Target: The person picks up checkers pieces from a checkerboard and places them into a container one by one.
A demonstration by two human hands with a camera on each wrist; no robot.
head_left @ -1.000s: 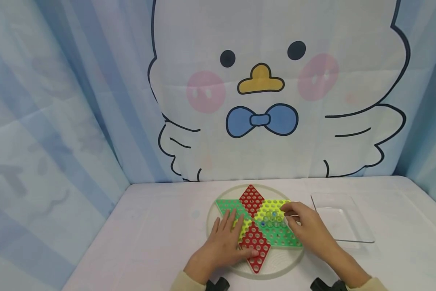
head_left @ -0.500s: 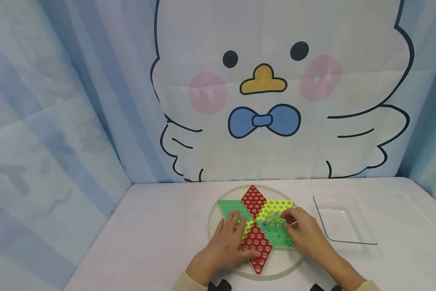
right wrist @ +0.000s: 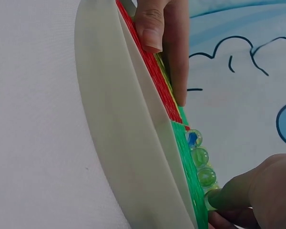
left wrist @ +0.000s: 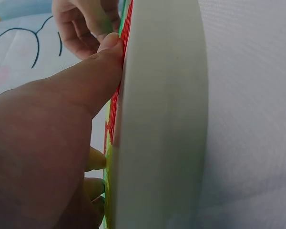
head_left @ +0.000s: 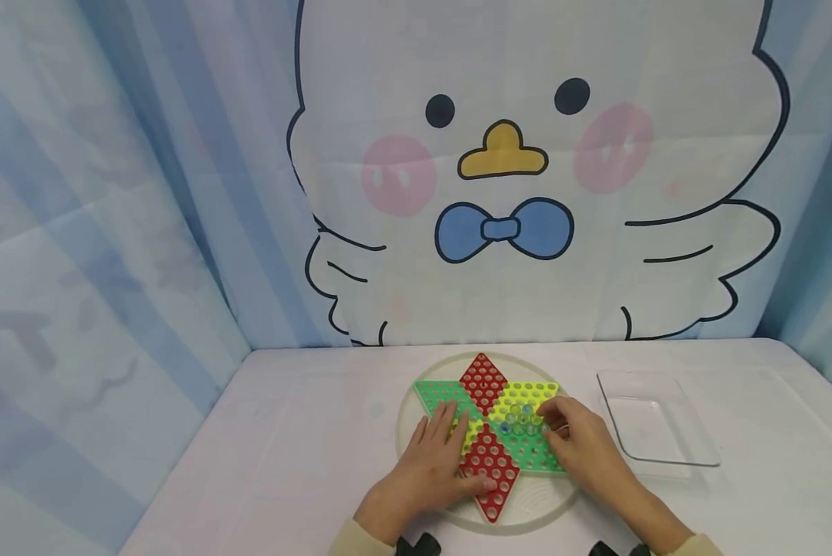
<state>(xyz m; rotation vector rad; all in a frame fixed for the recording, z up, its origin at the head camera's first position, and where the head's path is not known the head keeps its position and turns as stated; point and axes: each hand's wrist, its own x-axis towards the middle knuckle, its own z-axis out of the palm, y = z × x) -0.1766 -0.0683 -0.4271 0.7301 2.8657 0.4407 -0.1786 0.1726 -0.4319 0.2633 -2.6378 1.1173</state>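
Note:
A Chinese checkers board (head_left: 487, 462) with red, green and yellow sections lies on the table, set in a round cream base (head_left: 544, 503). My left hand (head_left: 424, 472) rests on its left side, fingers spread and thumb on the front red point. Glass marbles (head_left: 519, 421) sit clustered in the holes at the yellow-green border on the right. At that cluster's right end my right hand (head_left: 586, 440) pinches a glass marble (right wrist: 210, 200) between curled fingers and thumb, in line with the row. In the right wrist view, the thumb (right wrist: 236, 191) covers part of it.
A clear plastic tray (head_left: 676, 463) stands to the right of the board, past my right forearm. Behind the table (head_left: 305, 463) hangs a curtain (head_left: 499, 301) printed with a cartoon bird, and more curtain (head_left: 96, 309) closes off the left side.
My right hand has come down slightly toward the marble cluster, then stays almost still over the last half second. The left hand keeps its place on the board; the head view has shifted slightly.

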